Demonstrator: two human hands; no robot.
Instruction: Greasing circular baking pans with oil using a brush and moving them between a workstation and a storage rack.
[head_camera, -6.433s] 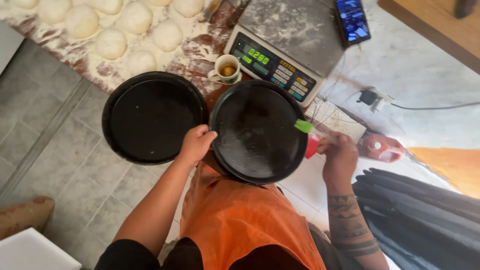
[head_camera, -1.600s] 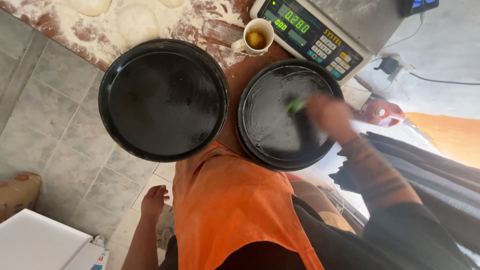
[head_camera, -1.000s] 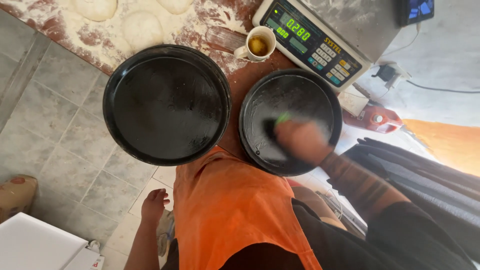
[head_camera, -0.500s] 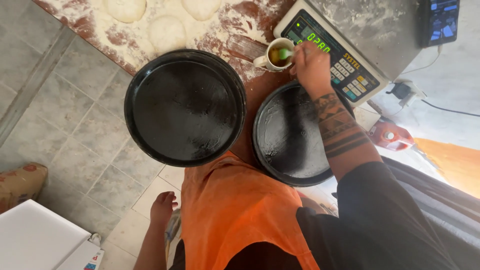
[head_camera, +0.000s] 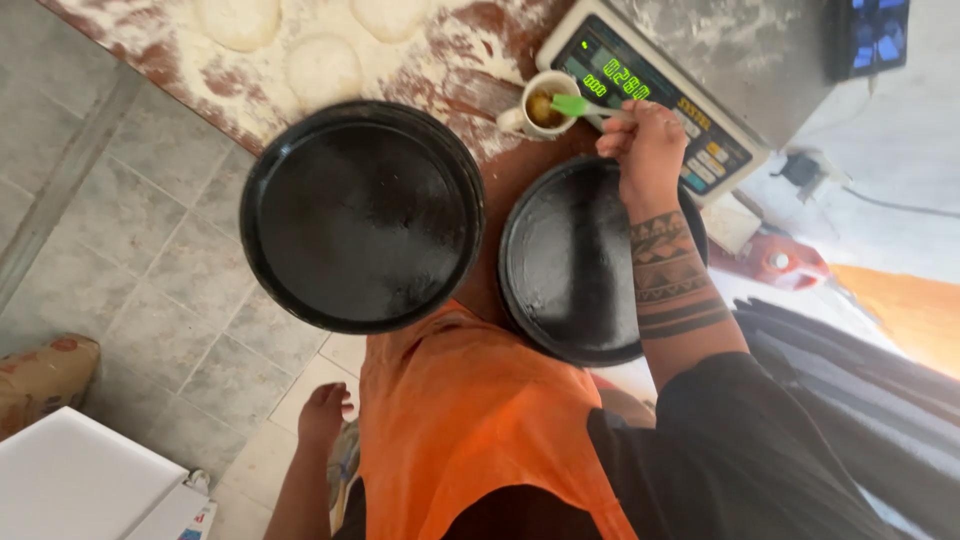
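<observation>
Right hand pinches a green brush dipped in the cup, loading oil; next, brushing a pan needs a drip-free carry. Left hand hangs empty, open.

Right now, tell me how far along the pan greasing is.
Looks done: the right pan shows a dull, streaky film across its bottom. In hand: the right hand holds the green brush with its head at the small cup of yellowish liquid. The left hand hangs idle. Left, by the look of it: the left pan, and the dough rounds lie on the floured table.
</observation>
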